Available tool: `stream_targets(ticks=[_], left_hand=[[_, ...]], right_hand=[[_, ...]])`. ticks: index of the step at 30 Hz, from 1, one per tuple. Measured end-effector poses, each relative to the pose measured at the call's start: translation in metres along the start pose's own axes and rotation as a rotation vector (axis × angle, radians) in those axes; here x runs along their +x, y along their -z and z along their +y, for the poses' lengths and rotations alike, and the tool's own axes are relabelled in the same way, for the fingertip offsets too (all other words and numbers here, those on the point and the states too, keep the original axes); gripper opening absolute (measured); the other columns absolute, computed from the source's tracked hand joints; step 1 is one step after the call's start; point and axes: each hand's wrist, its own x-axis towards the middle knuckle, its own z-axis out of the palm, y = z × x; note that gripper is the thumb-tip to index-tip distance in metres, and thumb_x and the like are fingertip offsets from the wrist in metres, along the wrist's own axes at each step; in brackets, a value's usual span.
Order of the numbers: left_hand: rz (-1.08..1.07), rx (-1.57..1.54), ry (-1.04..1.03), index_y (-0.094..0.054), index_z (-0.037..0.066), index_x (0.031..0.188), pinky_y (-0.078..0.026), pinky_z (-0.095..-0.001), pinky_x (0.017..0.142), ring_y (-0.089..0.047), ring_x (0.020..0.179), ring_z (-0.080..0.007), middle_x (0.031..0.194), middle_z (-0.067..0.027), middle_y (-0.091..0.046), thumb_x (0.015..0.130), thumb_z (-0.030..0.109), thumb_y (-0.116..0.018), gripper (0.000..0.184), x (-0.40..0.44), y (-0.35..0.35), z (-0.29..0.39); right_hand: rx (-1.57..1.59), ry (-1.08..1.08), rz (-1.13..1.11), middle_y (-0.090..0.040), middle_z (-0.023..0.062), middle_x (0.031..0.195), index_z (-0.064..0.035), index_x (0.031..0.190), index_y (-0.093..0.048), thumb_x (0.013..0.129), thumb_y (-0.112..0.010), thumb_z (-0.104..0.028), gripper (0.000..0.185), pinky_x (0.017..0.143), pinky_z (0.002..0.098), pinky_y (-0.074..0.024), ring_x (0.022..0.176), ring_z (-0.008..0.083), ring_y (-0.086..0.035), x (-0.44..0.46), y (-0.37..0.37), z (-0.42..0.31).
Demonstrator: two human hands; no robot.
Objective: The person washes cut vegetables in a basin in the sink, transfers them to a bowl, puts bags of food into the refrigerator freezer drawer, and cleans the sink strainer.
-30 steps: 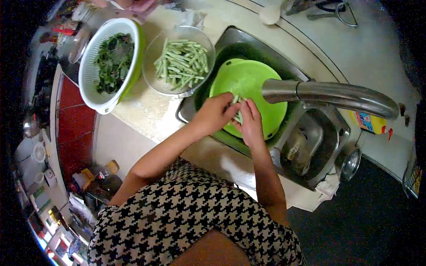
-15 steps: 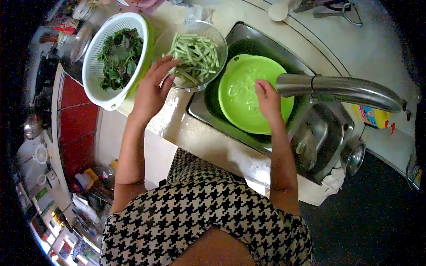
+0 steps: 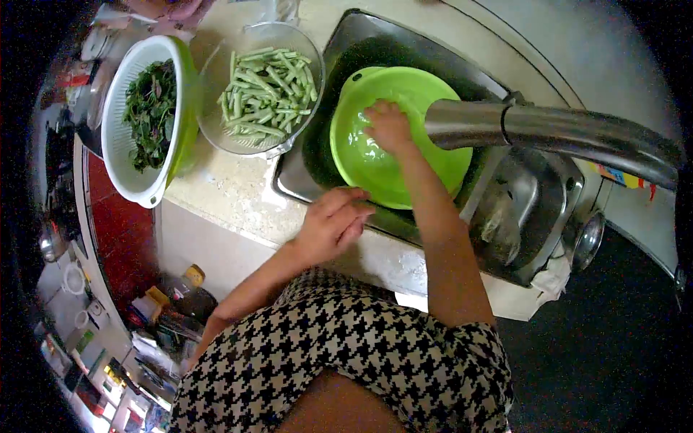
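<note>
Bright lime green and smooth, the round basin (image 3: pixel 350 155) sits in the larger, steel sink (image 3: pixel 299 177); its rim bears a tab with a dark hole at 11 o'clock, and white glints ripple over the clear water (image 3: pixel 366 141) inside. The right hand (image 3: pixel 390 126) reaches in near the middle, fingers angled down at the water; whether they pinch anything I cannot tell. The left hand (image 3: pixel 333 225) hovers at 7 o'clock, just outside the rim, fingers loosely bent, a narrow gap to the thumb.

The faucet (image 3: pixel 498 124) comes over from 3 o'clock; at 4 o'clock lies the smaller sink (image 3: pixel 538 195), with crumpled clear plastic (image 3: pixel 502 231) in it. Between 9 and 10 o'clock, a see-through bowl (image 3: pixel 211 119) carries pale green cut stalks (image 3: pixel 267 94); beyond, at 9 o'clock, a white colander (image 3: pixel 119 155) holds dark leafy greens (image 3: pixel 153 115).
</note>
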Motion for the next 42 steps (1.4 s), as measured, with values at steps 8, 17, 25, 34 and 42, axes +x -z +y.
stream_targets(ticks=[8, 17, 25, 34, 42], left_hand=[[-0.067, 0.028, 0.268, -0.058, 0.002, 0.089, -0.047, -0.0350, 0.068, -0.056, 0.080, -0.0287, 0.090, -0.0134, -0.057, 0.069, -0.002, -0.055, 0.020, -0.017, 0.009, -0.034], [0.094, 0.113, 0.294, -0.057, 0.002, 0.087, -0.047, -0.0349, 0.065, -0.056, 0.075, -0.0292, 0.085, -0.0120, -0.057, 0.073, 0.000, -0.056, 0.014, -0.005, -0.003, -0.057], [0.099, 0.235, 0.204, -0.058, 0.005, 0.088, -0.045, -0.0381, 0.065, -0.054, 0.073, -0.0307, 0.081, -0.0107, -0.055, 0.067, 0.003, -0.060, 0.021, -0.020, 0.014, -0.053], [0.163, 0.410, 0.139, -0.055, 0.004, 0.082, -0.042, -0.0382, 0.077, -0.053, 0.087, -0.0292, 0.092, -0.0096, -0.054, 0.060, 0.004, -0.061, 0.022, -0.052, 0.048, -0.061], [0.177, 0.416, 0.184, -0.055, 0.005, 0.080, -0.042, -0.0369, 0.077, -0.052, 0.089, -0.0275, 0.091, -0.0087, -0.053, 0.062, 0.005, -0.060, 0.019, -0.060, 0.046, -0.066]], right_hand=[[0.841, -0.319, -0.167, -0.059, 0.0169, 0.086, -0.0034, 0.080, -0.057, 0.078, -0.051, -0.023, 0.021, 0.063, 0.0417, -0.0491, 0.081, 0.0308, -0.059, -0.022, 0.005, -0.005], [0.843, -0.414, -0.256, -0.050, 0.0212, 0.108, -0.0014, 0.081, -0.060, 0.078, -0.053, -0.039, 0.039, 0.076, 0.0448, -0.0448, 0.093, 0.0362, -0.051, -0.069, 0.000, -0.008], [0.996, -0.243, -0.820, -0.060, 0.0173, 0.085, -0.0034, 0.081, -0.062, 0.079, -0.053, -0.038, 0.036, 0.072, 0.0439, -0.0468, 0.081, 0.0353, -0.057, -0.095, 0.017, -0.024], [1.443, -1.263, -0.099, -0.053, 0.0077, 0.069, -0.0042, 0.081, -0.053, 0.083, -0.054, -0.030, 0.026, 0.055, 0.0343, -0.0404, 0.059, 0.0216, -0.049, -0.046, -0.053, 0.025], [2.063, -1.356, -0.183, -0.046, 0.0029, 0.068, -0.0091, 0.083, -0.049, 0.088, -0.046, -0.035, 0.026, 0.048, 0.0279, -0.0338, 0.055, 0.0149, -0.042, 0.055, -0.056, -0.072]])
